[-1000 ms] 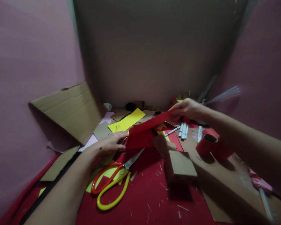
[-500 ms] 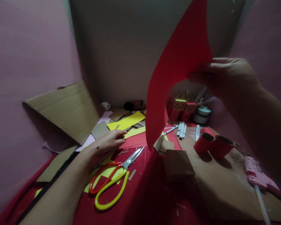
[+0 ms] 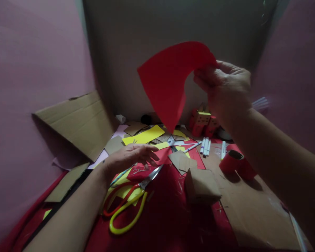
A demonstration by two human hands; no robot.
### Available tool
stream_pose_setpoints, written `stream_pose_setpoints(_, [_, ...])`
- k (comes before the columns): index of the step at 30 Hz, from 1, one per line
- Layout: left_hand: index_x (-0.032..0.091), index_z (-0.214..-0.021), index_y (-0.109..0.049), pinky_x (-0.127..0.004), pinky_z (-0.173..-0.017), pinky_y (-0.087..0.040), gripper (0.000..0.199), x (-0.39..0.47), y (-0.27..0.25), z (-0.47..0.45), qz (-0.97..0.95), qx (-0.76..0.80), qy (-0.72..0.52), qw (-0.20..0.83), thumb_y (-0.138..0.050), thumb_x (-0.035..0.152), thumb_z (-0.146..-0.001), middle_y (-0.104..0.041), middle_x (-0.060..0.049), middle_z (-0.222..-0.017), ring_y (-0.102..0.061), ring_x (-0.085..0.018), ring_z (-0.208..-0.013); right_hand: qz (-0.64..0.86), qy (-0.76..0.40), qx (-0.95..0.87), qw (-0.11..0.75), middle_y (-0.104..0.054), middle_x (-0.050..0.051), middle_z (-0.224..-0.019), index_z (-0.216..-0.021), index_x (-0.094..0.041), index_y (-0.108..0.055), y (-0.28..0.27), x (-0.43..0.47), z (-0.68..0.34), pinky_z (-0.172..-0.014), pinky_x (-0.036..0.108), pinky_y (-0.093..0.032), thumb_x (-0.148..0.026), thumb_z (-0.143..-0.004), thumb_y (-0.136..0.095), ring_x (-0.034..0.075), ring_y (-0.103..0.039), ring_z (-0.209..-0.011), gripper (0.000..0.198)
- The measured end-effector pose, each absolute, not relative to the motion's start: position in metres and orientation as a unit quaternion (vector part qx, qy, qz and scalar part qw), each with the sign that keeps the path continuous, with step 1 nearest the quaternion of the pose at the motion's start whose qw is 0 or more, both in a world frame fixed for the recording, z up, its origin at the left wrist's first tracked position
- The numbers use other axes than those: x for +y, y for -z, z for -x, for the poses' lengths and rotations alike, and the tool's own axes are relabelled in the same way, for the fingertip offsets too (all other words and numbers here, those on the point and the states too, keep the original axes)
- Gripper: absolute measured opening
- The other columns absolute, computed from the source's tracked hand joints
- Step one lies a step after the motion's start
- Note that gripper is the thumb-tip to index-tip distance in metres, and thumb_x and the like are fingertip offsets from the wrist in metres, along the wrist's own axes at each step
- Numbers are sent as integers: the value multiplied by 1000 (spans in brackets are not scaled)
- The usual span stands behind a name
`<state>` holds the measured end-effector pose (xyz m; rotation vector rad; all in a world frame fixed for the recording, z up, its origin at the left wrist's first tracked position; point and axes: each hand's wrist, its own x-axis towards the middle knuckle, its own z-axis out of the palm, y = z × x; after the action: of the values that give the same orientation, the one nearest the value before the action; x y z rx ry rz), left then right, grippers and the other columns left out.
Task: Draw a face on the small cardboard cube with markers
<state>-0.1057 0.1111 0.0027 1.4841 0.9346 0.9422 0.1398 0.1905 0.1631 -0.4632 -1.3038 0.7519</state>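
Pinched in my right hand (image 3: 225, 80) is a sheet of red paper (image 3: 168, 80), raised above the table and curling to the left with one corner hanging down. My left hand (image 3: 138, 155) is empty, fingers apart, hovering over the paper scraps near the tips of the scissors. Those scissors (image 3: 146, 182), with one red and one yellow handle, lie on the dark red table surface (image 3: 168, 217). Beneath my left wrist are yellow paper pieces (image 3: 124, 192) and a striped, pencil-like stick (image 3: 123, 175), partly covered.
A small cardboard box (image 3: 203, 185) stands right of the scissors, beside red-covered tubes (image 3: 231, 161) on a cardboard sheet (image 3: 241, 217). Several markers (image 3: 205, 146) lie behind. Yellow paper (image 3: 144, 134) is at the back; a large cardboard panel (image 3: 73, 122) leans at left.
My right hand has moved left with the red paper, which has swung up and left from hanging tall. My left hand has lifted off the scraps and shifted right, fingers spreading.
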Motion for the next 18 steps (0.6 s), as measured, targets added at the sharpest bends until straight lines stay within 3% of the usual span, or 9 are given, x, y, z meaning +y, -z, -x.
stream_pose_setpoints(3, [16, -117, -72, -48, -78, -58, 90, 114, -5, 105, -592, 366, -440, 568, -52, 90, -71, -78, -22, -111, -74, -38, -99, 156, -392, -516, 745, -73, -2, -72, -88, -10, -68, -159, 172, -129, -88, 29, -59, 4, -88, -61, 10, -74, -74, 15])
stream_pose_setpoints(7, [9, -112, -71, -49, -83, -58, 96, 115, -14, 108, -451, 353, -573, 586, -25, 89, -84, -78, -24, -107, -71, -39, -108, 103, -416, -560, 709, -77, 0, -77, -79, -13, -74, -137, 147, -131, -93, 36, -61, 9, -83, -59, 14, -77, -81, 27])
stream_pose_setpoints(10, [10, -109, -72, -50, -81, -60, 84, 111, -18, 109, -350, 373, -639, 574, -34, 82, -88, -79, -19, -98, -74, -37, -100, 175, -400, -623, 649, -81, 1, -94, -85, -21, -80, -108, 134, -147, -99, 40, -59, 6, -75, -68, 19, -77, -94, 32])
stream_pose_setpoints(13, [17, -109, -72, -46, -77, -62, 47, 106, -18, 109, -319, 415, -652, 549, -60, 58, -88, -80, -10, -88, -76, -32, -85, 255, -353, -717, 544, -78, 0, -115, -89, -31, -81, -80, 125, -167, -104, 45, -58, -6, -80, -68, 24, -70, -118, 30])
stream_pose_setpoints(15, [16, -102, -73, -45, -71, -63, 29, 103, -17, 109, -305, 443, -653, 533, -69, 37, -83, -78, -8, -77, -76, -30, -74, 269, -369, -762, 459, -77, 1, -118, -89, -32, -82, -67, 122, -179, -102, 45, -59, -13, -83, -66, 25, -70, -118, 25])
stream_pose_setpoints(18, [14, -98, -73, -49, -69, -64, 25, 99, -19, 110, -310, 473, -642, 518, -71, 27, -77, -78, -11, -79, -75, -32, -70, 272, -389, -802, 364, -78, 4, -118, -96, -30, -82, -56, 120, -196, -100, 44, -59, -16, -80, -68, 26, -71, -115, 26])
